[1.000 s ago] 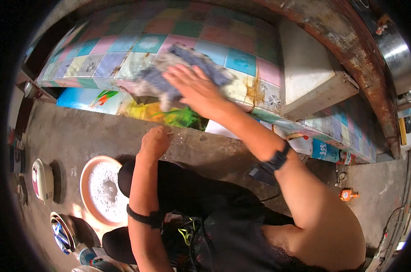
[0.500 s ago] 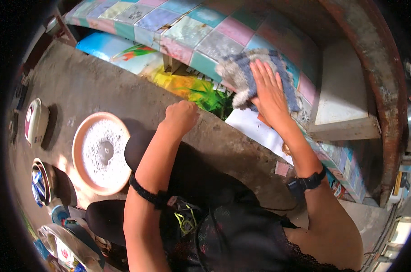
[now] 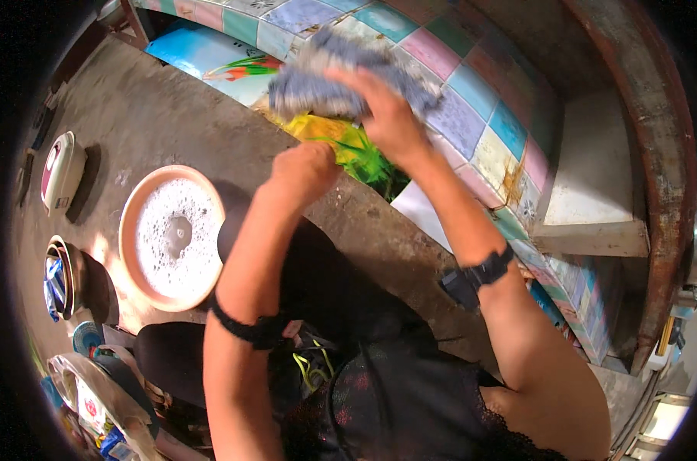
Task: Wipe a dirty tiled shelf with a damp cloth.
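Observation:
A rumpled grey-and-blue cloth (image 3: 318, 84) lies across the front edge of a ledge covered in pastel tiles (image 3: 471, 88). My right hand (image 3: 391, 119) presses on it with the fingers over the fabric, and both are partly smeared by motion. To the left of that, my left hand (image 3: 306, 173) is closed in a fist in front of the ledge, and nothing shows in it. Beneath the tiled edge are yellow-and-green printed sheeting (image 3: 318, 127) and a blue-and-white printed sheet (image 3: 202, 61).
A peach basin (image 3: 128, 230) of foamy water stands on the concrete floor (image 3: 156, 115) at my left. Beyond it are a white-and-maroon appliance (image 3: 63, 173) and a metal pot (image 3: 76, 280). Bags (image 3: 95, 396) sit at the lower left. A raised concrete block (image 3: 587, 177) borders the ledge at right.
My right hand has slid the cloth leftward along the tiled ledge, uncovering tiles at the right. The left fist stays nearly in place. The view has shifted slightly.

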The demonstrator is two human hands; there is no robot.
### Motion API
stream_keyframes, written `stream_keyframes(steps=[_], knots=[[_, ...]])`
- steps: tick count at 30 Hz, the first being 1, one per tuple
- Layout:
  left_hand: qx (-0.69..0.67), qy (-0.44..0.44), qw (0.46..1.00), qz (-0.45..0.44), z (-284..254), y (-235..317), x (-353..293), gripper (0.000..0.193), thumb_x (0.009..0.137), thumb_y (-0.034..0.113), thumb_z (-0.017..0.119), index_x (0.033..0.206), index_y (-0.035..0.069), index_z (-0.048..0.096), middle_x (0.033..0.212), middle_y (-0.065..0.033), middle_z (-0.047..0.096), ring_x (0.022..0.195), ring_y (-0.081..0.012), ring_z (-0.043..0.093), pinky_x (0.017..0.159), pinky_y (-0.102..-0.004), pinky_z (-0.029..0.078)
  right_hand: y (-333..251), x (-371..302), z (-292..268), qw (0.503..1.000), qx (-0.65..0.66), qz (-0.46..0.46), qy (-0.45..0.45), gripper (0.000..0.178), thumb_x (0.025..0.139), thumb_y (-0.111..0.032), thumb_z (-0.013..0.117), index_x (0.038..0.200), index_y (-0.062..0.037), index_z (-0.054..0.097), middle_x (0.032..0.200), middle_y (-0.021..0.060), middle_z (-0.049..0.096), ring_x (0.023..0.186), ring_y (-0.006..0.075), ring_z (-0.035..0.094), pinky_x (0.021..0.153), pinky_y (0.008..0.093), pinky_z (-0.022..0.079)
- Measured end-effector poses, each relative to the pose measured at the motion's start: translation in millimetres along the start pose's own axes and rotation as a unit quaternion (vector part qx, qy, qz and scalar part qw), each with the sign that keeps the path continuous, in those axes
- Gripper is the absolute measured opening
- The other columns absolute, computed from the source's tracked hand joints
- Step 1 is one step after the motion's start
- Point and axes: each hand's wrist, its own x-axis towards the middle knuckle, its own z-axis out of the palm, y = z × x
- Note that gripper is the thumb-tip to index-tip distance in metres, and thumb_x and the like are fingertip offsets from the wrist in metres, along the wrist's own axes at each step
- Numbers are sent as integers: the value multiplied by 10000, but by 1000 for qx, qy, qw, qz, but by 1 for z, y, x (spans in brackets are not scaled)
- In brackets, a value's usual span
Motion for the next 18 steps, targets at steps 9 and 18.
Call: stream_keyframes(steps=[9, 18], knots=[[-74, 101, 991, -39, -72, -67, -8, 264, 779, 254, 557, 945, 67, 639, 875, -166, 626, 851, -322, 594, 750, -384, 466, 72, -216, 7, 739, 142, 630, 193, 582, 826, -220, 576, 1275, 68, 343, 1328, 151, 377, 1217, 210, 344, 1006, 315, 250], [-174, 27, 984, -5, 55, -121, 26, 237, 795, 208, 535, 977, 92, 633, 872, -200, 609, 844, -332, 591, 757, -393, 465, 171, -192, 68, 809, -185, 552, -81, 790, 821, -567, 369, 1303, 54, 291, 1390, 244, 201, 1292, 352, 204, 1057, 384, 156]])
